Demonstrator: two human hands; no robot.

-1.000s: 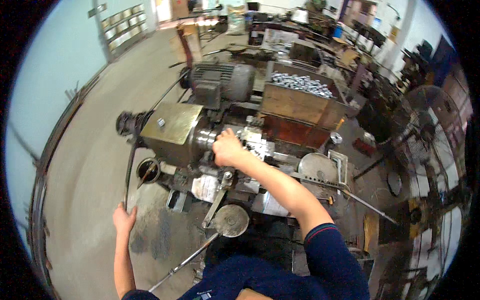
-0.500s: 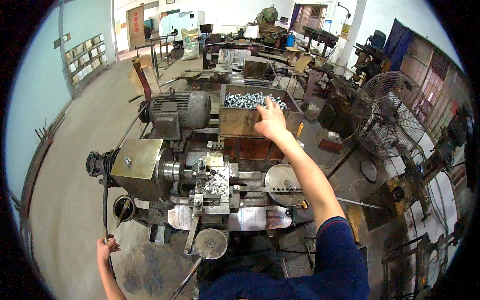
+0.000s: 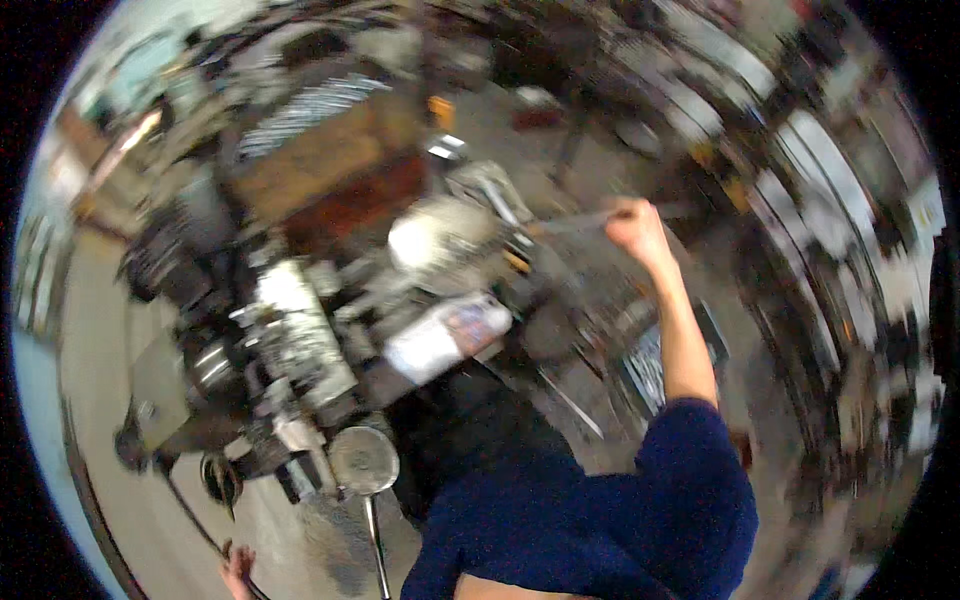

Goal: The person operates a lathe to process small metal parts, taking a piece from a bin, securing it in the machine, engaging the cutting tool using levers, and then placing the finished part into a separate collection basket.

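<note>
Motion blurs much of the head view. My right hand, a closed fist, is around a long thin metal lever that sticks out to the right of the lathe. Low on the left, my left hand is closed about a long dark rod running down from the lathe's headstock. Between the hands lies the lathe's tool slide, covered with bright chips. A round metal disc on a handle stands near my left hand.
Beyond the lathe stands a metal box heaped with shiny bolts. A pale round pan and a printed white sack lie on the near side. A tray of metal parts sits partly behind my right forearm.
The view has swung round to the right. My right hand has left the box of bolts, come back to the lever and closed. My left hand stays at the rod.
</note>
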